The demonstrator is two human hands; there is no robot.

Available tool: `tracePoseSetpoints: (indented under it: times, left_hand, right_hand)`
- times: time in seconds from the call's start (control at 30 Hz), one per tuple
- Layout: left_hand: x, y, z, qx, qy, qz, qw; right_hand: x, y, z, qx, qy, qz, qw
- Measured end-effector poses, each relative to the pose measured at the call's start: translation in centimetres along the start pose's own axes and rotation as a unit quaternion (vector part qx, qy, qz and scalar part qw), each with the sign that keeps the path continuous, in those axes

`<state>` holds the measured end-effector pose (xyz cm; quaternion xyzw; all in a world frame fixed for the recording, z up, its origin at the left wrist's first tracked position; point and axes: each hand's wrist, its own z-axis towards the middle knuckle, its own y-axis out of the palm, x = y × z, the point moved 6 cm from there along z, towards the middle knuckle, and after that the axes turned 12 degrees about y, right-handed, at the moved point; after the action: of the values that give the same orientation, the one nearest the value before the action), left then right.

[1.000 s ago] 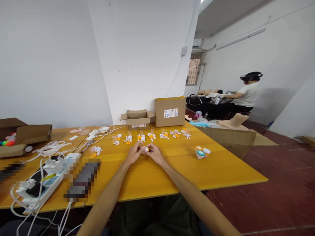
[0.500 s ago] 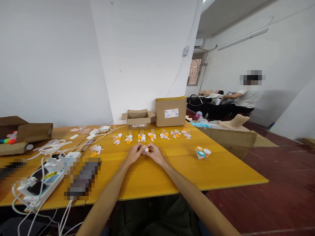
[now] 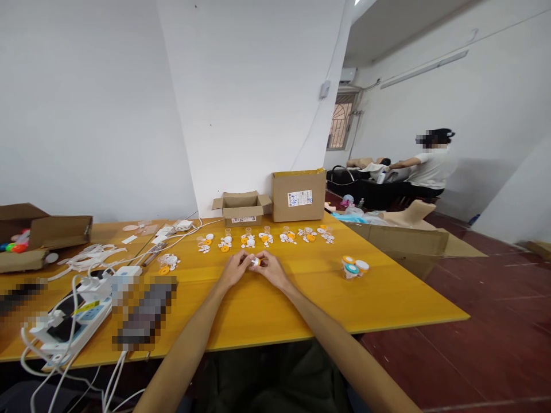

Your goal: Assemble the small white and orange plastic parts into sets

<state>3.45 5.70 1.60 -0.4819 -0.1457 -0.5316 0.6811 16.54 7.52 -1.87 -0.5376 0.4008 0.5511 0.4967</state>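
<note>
Since earlier, a white-shirted person (image 3: 431, 172) leans further forward. The bare left hand (image 3: 236, 268) and right hand (image 3: 272, 269) pinch a small white-and-orange piece (image 3: 257, 261) between them, seemingly for steadiness.

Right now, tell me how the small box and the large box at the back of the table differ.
The small box is open with its flaps spread; the large box looks closed, with tape along its top edge. The small box sits low, while the large box stands clearly taller and wider. Both are brown cardboard with a label on the front, on the table.
</note>
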Motion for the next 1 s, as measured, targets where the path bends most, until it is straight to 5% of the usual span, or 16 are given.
tracePoseSetpoints:
  times: [1.0]
  left_hand:
    - [-2.0,-0.8,-0.1,0.053,-0.062,0.138,0.987]
  right_hand:
    - [-0.4,0.5,-0.3,-0.015,-0.030,-0.030,0.999]
